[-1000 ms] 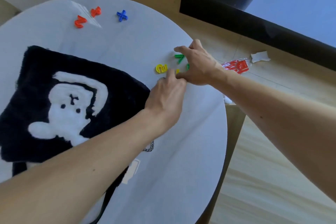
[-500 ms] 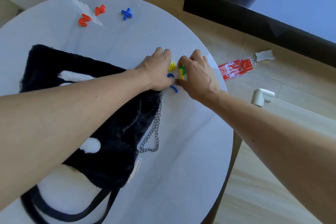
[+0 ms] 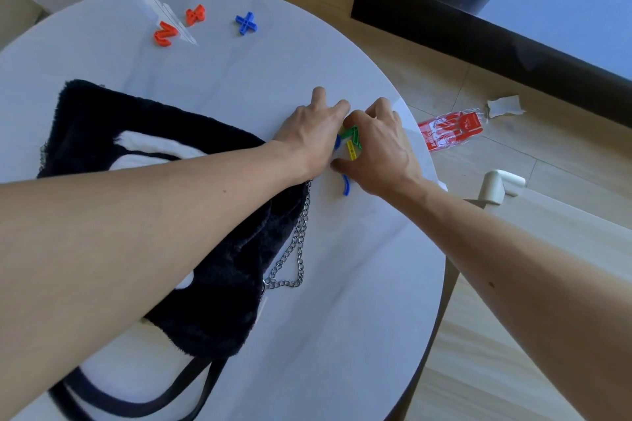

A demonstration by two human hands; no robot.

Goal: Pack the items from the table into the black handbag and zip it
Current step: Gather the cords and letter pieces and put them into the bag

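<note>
Left hand: my left hand (image 3: 313, 133) lies palm down at the far right edge of the handbag, fingers stretched toward the small pieces; I cannot tell whether it grips any.
Right hand: my right hand (image 3: 379, 150) is cupped round the cluster, fingers curled over it, thumb beside the yellow piece; a firm pinch I cannot confirm.
Cluster: a green piece (image 3: 352, 133) and a yellow piece (image 3: 352, 150) sit between my hands; a blue curved piece (image 3: 346, 185) lies on the surface just under my right wrist.
Handbag: the black furry handbag (image 3: 219, 270) lies flat on the surface (image 3: 342, 318) beneath my left forearm, chain (image 3: 294, 249) trailing along its right edge.
Far side: two orange pieces (image 3: 178, 26) and a blue cross (image 3: 246, 23) lie well apart from my hands.
Floor: a red wrapper (image 3: 451, 128) lies beside the surface.
</note>
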